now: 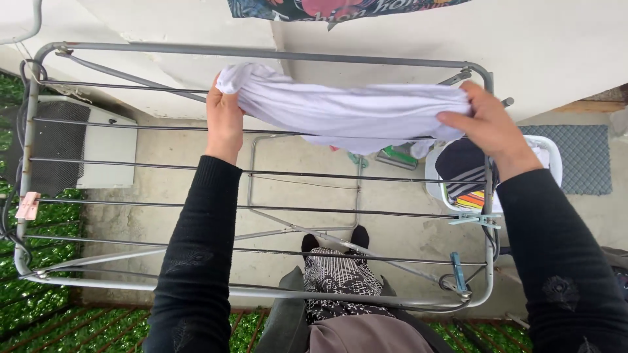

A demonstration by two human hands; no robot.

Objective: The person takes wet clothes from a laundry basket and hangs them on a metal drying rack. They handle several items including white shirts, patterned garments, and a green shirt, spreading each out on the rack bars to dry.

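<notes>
I hold a white cloth stretched between both hands above the far rails of a grey metal drying rack. My left hand grips its bunched left end. My right hand pinches the right end near the rack's right corner. Both arms wear black sleeves. The cloth sags slightly in the middle over one of the thin rails.
A white laundry basket with dark and striped clothes stands on the concrete floor at right. Blue clothespins hang on the rack's right side, a pink one on the left. A white air-conditioner unit sits at left, green artificial turf below.
</notes>
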